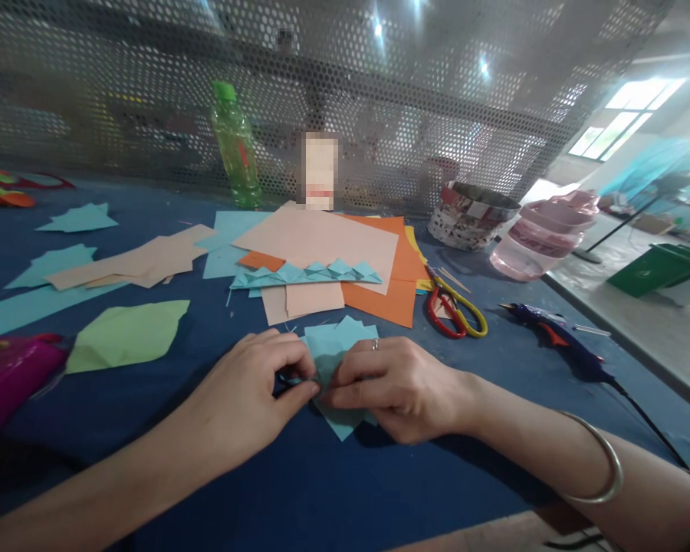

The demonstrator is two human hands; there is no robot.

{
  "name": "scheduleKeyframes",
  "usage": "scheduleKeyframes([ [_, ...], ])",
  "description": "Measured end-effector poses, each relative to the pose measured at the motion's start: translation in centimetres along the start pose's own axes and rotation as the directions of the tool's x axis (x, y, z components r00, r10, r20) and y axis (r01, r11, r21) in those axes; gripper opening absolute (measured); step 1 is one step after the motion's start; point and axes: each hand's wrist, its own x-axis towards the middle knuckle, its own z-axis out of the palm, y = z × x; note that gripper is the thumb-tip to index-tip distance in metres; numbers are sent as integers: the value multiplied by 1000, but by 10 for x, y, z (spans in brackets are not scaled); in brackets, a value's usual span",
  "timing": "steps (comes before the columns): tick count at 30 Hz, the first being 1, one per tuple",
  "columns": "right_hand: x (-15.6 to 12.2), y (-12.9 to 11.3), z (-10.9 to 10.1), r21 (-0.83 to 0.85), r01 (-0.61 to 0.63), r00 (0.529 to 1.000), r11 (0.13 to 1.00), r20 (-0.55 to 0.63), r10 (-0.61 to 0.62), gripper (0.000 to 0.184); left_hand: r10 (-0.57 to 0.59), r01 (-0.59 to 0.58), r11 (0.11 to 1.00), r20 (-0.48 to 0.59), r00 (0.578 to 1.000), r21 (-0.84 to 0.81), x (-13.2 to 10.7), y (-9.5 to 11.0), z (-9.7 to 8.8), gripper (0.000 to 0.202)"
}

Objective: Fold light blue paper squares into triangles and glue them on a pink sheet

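Remotely, I pinched light-blue, pointed paper [334,342] in the fingers of my left hand [258,376] and right hand [399,383]. It was between them on the dark-blue desk [253,498], nearer me than a light-blue zigzag paper strip [307,277].

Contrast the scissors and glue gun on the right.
The scissors have red and yellow handles; the glue gun is mostly dark blue. The glue gun trails a cord; the scissors have none. The scissors lie nearer the right hand than the glue gun. Both lie unheld.
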Motion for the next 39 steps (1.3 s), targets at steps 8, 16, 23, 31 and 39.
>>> scheduleKeyframes([
  [8,3,-3,-1,-13,-14,1000,1000,19,14,30,-33,33,999,1,999,-10,0,2,0,7],
  [16,2,-2,2,-3,12,999,1000,-38,-12,31,-165,165,986,0,986,-2,2,5,0,12],
  [23,2,-2,1,-1,12,999,1000,-40,-12,34,-185,185,983,17,983,1,0,4,-1,13],
  [31,2,-3,0,-6,3,1000,1000,-30,-3,35,-204,204,979,21,979,0,1,-2,-4,13],
  [39,2,-4,0,-9,-5,999,1000,-45,5,36,-166,165,986,30,986,30,0,-8,-10,9],
])
